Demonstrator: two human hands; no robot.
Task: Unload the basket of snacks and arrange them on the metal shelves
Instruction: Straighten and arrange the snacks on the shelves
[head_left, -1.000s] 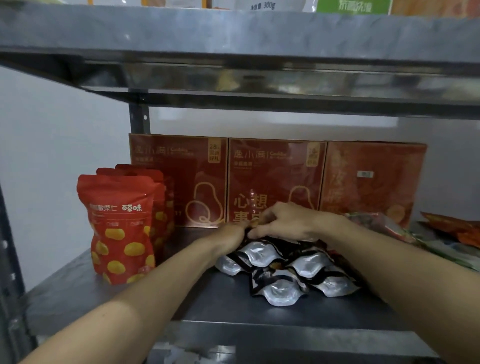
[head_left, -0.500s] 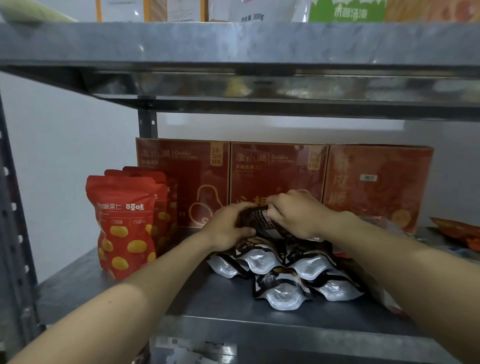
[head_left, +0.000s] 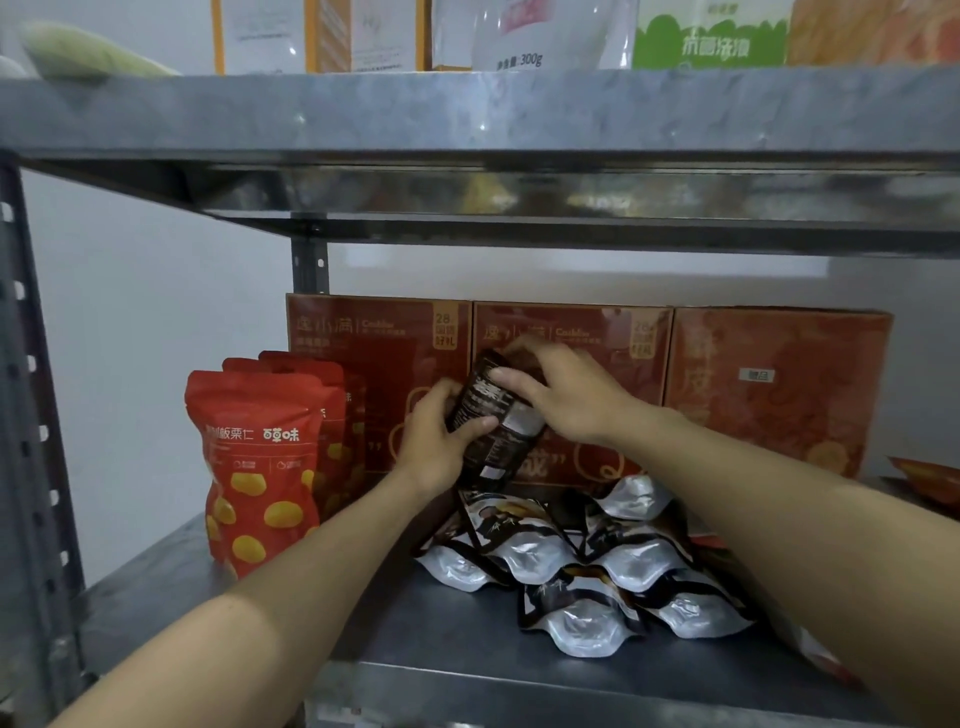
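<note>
Two hands, the left hand (head_left: 436, 441) low and the right hand (head_left: 566, 400) on top, clasp one dark pouch (head_left: 493, 421) just above the heap of pouches (head_left: 587, 561) on the shelf (head_left: 415, 639); stood carelessly beside that slippery heap, it may topple.

- Upper shelf (head_left: 467, 114) across frame top, packets (head_left: 519, 36) on it.
- Lower shelf (head_left: 415, 639): boxes (head_left: 774, 395) along the back.
- Standing pouches (head_left: 260, 457) centre left, before the leftmost box.
- Flat pouches (head_left: 587, 566) heaped lower centre; raised pouch (head_left: 493, 421) above them, between left hand (head_left: 436, 441) and right hand (head_left: 566, 395).
</note>
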